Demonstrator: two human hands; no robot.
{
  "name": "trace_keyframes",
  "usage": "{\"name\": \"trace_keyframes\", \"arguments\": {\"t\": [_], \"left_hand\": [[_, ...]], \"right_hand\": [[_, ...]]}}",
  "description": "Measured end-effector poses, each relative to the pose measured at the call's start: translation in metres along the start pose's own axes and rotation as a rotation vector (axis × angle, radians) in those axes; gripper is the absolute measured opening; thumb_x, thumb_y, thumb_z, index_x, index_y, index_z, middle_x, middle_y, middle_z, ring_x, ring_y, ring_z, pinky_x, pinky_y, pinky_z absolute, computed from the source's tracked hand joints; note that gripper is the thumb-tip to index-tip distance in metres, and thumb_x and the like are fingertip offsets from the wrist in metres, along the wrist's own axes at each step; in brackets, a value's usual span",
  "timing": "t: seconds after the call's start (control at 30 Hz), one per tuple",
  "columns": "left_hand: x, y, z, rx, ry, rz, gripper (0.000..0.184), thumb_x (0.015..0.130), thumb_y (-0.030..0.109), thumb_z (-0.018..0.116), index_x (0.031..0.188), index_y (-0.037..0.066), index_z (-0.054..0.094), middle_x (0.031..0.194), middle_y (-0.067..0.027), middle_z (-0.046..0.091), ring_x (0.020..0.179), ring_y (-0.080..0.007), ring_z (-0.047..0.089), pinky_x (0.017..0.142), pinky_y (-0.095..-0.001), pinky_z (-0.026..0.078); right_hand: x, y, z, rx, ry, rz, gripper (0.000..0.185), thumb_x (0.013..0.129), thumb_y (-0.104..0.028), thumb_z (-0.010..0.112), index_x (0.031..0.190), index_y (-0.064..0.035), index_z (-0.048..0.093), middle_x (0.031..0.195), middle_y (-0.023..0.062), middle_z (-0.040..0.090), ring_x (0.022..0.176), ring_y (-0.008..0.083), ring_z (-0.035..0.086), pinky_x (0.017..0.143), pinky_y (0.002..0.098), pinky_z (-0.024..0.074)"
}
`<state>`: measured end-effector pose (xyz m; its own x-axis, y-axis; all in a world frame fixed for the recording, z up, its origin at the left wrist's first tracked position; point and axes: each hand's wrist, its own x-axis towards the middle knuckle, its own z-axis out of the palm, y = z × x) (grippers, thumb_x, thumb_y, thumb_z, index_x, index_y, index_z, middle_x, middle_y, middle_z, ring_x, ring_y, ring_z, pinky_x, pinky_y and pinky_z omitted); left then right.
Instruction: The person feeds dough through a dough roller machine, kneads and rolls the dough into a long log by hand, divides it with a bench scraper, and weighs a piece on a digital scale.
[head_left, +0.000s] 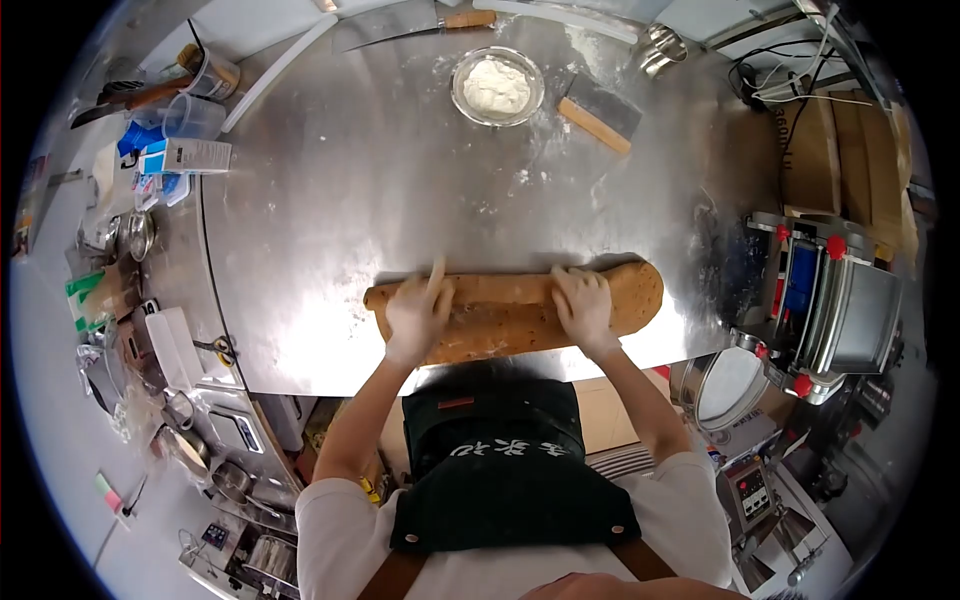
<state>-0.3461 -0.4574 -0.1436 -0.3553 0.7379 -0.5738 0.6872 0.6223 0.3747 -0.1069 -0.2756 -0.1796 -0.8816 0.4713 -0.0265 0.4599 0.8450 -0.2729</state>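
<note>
A long slab of brown dough (500, 325) with dark specks lies crosswise on the steel table near my body. Its far edge looks folded or rolled over into a ridge. My left hand (418, 312) rests on the dough's left part, fingers over the far edge and slightly blurred. On the right part, my right hand (584, 304) curls its fingers over the same far edge. Both hands look pale, perhaps gloved. The dough's rounded right end extends past my right hand. What lies beneath my palms is hidden.
Across the steel table (330, 200) stand a bowl of flour (497, 87), a dough scraper with a wooden edge (600, 112), a knife (420, 28) and a metal cup (660, 48). A roller machine (830, 300) stands right; scissors (220, 348) lie left.
</note>
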Motion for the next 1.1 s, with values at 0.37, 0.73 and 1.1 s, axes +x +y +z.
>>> {"name": "trace_keyframes", "arguments": {"t": [0.37,0.73,1.1], "left_hand": [[0.069,0.056,0.064,0.087,0.617,0.068,0.057,0.101,0.031,0.050,0.150,0.004,0.042,0.152,-0.0203,0.043,0.142,-0.0384,0.037,0.117,-0.0514,0.028],[0.042,-0.018,0.035,0.123,0.711,-0.165,0.052,0.100,0.026,0.049,0.149,0.008,0.045,0.149,-0.0152,0.049,0.141,-0.0359,0.041,0.115,-0.0573,0.033],[0.034,-0.054,0.013,0.082,0.830,-0.216,0.049,0.100,0.024,0.054,0.147,0.011,0.049,0.151,-0.0170,0.047,0.140,-0.0382,0.044,0.118,-0.0484,0.034]], "right_hand": [[0.069,-0.078,0.071,0.040,0.480,0.353,0.018,0.093,-0.024,0.063,0.099,-0.0119,0.074,0.078,0.0105,0.070,0.069,0.0334,0.065,0.063,0.0455,0.0526],[0.041,-0.016,0.052,-0.130,0.611,0.254,0.010,0.092,-0.017,0.064,0.088,-0.0115,0.072,0.072,0.0076,0.065,0.058,0.0293,0.061,0.053,0.0410,0.0474],[0.041,0.041,0.025,0.018,0.254,0.448,0.019,0.098,-0.022,0.061,0.089,-0.0099,0.072,0.072,0.0147,0.069,0.060,0.0327,0.067,0.054,0.0407,0.0541]]}}
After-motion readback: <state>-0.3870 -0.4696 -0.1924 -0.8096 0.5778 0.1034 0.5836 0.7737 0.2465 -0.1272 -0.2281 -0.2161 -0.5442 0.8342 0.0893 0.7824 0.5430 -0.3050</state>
